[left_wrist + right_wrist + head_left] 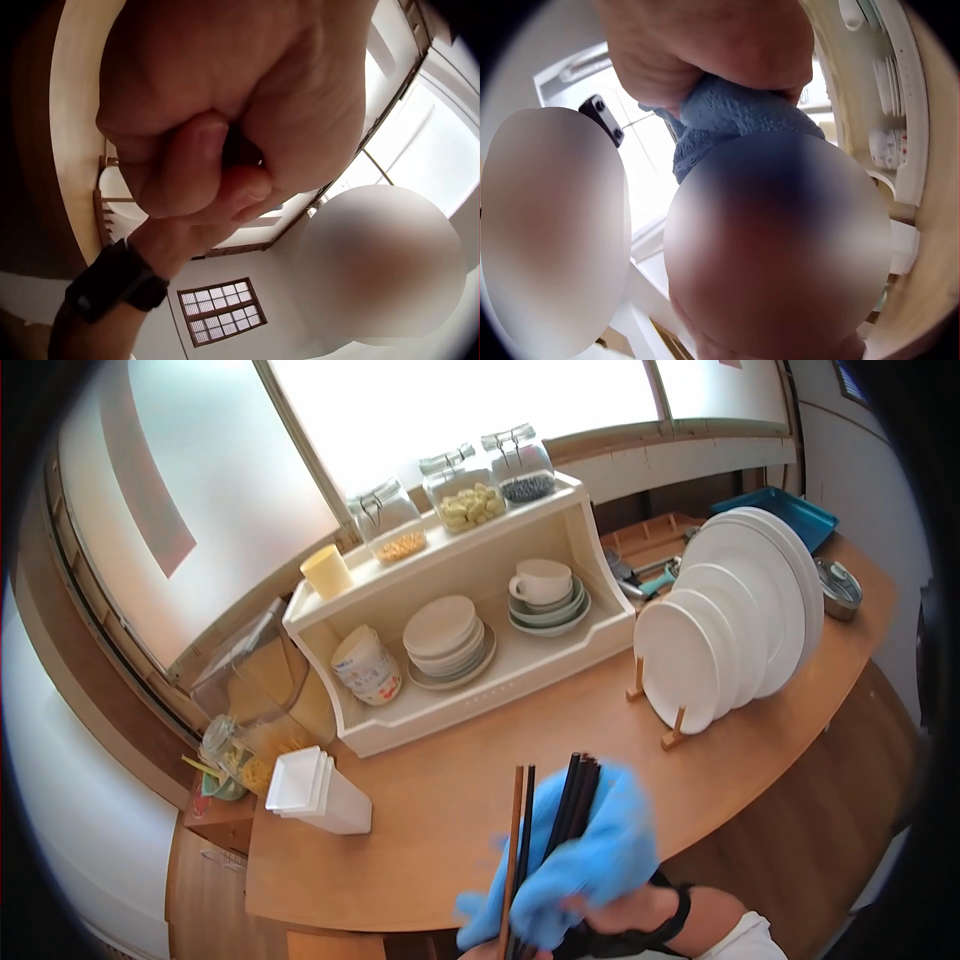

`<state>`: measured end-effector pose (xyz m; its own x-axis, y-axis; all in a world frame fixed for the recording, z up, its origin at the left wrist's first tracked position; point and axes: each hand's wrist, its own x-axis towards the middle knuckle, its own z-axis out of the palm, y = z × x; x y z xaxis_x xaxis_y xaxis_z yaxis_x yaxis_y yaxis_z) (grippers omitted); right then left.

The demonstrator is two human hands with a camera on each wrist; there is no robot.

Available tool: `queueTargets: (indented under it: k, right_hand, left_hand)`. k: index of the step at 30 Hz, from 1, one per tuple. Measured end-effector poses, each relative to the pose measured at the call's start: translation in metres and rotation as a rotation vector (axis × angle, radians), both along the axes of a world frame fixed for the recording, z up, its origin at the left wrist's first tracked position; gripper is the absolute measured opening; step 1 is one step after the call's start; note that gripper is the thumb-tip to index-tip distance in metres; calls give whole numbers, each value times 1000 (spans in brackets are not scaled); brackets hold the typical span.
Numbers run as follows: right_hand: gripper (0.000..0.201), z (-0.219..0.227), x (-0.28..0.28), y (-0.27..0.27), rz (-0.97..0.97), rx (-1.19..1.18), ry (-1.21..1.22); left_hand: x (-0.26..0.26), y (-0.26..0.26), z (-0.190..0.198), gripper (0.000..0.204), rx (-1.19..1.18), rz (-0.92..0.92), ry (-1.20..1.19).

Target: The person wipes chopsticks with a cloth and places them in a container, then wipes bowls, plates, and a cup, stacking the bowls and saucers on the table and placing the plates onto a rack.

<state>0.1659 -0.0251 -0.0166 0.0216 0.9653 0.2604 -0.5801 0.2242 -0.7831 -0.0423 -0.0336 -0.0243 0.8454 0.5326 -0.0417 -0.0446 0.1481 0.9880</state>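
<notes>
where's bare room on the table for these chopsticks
The tabletop is bare between the white containers, the shelf unit and the blue cloth; another patch lies between cloth and upright plates. Crowded: behind those plates, and atop the shelf unit, with glass jars.

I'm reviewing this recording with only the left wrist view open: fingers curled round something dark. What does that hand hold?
Observer: The head view shows it: a bunch of chopsticks, black and brown, with their upper ends sticking up past the left hand.
Operator: And what does the right hand have?
Observer: In the right wrist view, it grips a blue cloth.
Operator: Anything beyond the hands that I'm missing?
Observer: Yes, in the head view a white cup sits on stacked dishes inside a white shelf unit.
</notes>
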Motion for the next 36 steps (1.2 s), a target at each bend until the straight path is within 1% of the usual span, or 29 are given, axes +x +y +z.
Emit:
queueTargets:
  k: [1,2,3,4,5,6,7,8,9,10,12,13,14,15,16,17,18,19,20,21,22,23,25,27,28,29,31,34,36]
  right_hand:
    - [37,-15,9,3,-142,-18,217]
    - [48,-10,11,1,-291,-47,434]
    - [49,4,33,6,-470,-123,398]
    - [50,2,49,10,-528,-101,300]
    - [50,-8,46,4,-523,-131,304]
    - [53,-19,40,-4,-441,-137,306]
    - [55,-28,32,-10,-359,-130,309]
    - [62,-39,21,-21,-250,-116,278]
    - [50,-43,10,-28,-189,-146,346]
    - [56,-44,5,-28,-154,51,148]
    - [62,-43,-2,-33,-126,230,-46]
    - [63,-40,-5,-37,-97,216,-112]
    - [65,-39,-5,-41,-70,204,-181]
    - [54,-48,-3,-40,28,195,-178]
    - [54,-57,1,-35,33,256,-315]
    - [54,-57,0,-34,35,283,-384]
    - [55,-57,0,-32,35,313,-452]
    - [42,-48,-10,-32,-62,160,-438]
    - [38,-46,-15,-31,-117,82,-430]
    - [37,-44,-20,-30,-171,3,-417]
    - [41,-47,-23,-29,-243,-16,-384]
    - [44,-43,-19,-26,-272,-15,-362]
    - [55,-35,-10,-20,-331,-10,-319]
    - [63,-27,13,-11,-28,-106,-98]
    - [57,-16,23,-9,12,-196,85]
    - [57,-19,21,-8,7,-196,85]
    - [58,-32,7,-5,86,-269,535]
    - [70,-60,-36,-25,-156,-187,-139]
    - [68,-61,-31,-28,-131,-71,-159]
  left_hand:
    - [-1,0,12,15,-199,-89,5]
    - [-7,2,8,18,-324,-183,6]
    - [-14,0,-3,25,-403,-237,4]
    - [-15,-3,-2,32,-464,-232,-13]
    - [-11,-2,0,39,-512,-221,-41]
    - [-13,-3,-5,50,-560,-187,-49]
    - [-9,-2,-6,51,-574,-184,-122]
    - [-5,-3,-5,46,-589,-145,-129]
    - [-2,-3,-4,41,-603,-108,-136]
    - [-1,1,-5,41,-608,-100,-135]
    - [1,8,-10,24,-570,-157,-34]
    - [0,7,-10,24,-583,-165,-29]
    - [-1,5,-8,19,-611,-91,48]
    - [-2,2,-8,14,-637,-14,126]
    - [-1,-2,-15,23,-508,21,136]
    - [0,-4,-20,23,-511,15,140]
    - [2,-5,-25,18,-384,34,143]
    - [3,-6,-28,19,-257,54,146]
    - [5,-9,-33,19,-260,46,152]
    - [6,-13,-38,20,-141,122,145]
    - [9,-13,-38,21,-21,196,136]
    - [7,-10,-35,21,-22,186,137]
    - [0,0,-23,20,-243,27,200]
    - [-8,2,-26,20,-313,-12,181]
    - [-6,2,-15,22,-395,-40,142]
    - [-6,4,-9,23,-478,-69,105]
    - [-9,5,-16,25,-481,-102,88]
    - [-13,2,-32,18,-462,-54,114]
    - [-18,4,-42,19,-482,-55,106]
